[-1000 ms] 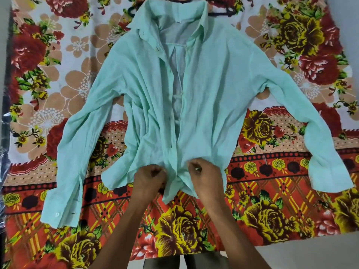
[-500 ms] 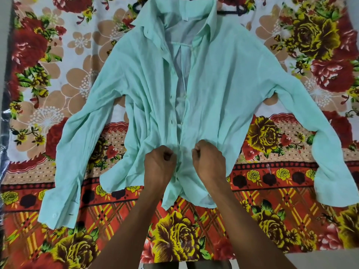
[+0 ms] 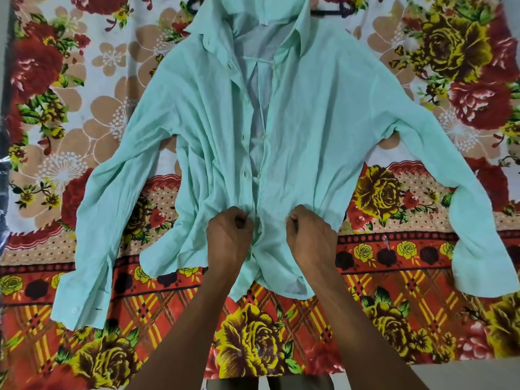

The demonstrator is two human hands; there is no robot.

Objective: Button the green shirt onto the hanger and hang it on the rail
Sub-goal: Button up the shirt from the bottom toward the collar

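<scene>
A pale green long-sleeved shirt (image 3: 323, 130) lies face up on a flowered bedsheet, sleeves spread to both sides, its front open from the collar down to my hands. A dark hanger (image 3: 332, 9) sits inside the collar; only its ends show at the top. My left hand (image 3: 228, 237) pinches the left front edge with the buttonholes, low on the shirt. My right hand (image 3: 309, 235) pinches the right front edge at the same height. A narrow gap separates the two edges between my fists. No rail is in view.
The flowered sheet (image 3: 84, 80) in red, yellow and beige covers the whole surface. Its near edge (image 3: 450, 367) ends at a plain pale floor strip at the bottom right. A dark object (image 3: 2, 178) lines the far left border.
Both hands have moved up the shirt front, away from the hem, still holding the two front edges. The view has shifted slightly, so the shirt sits higher in the frame.
</scene>
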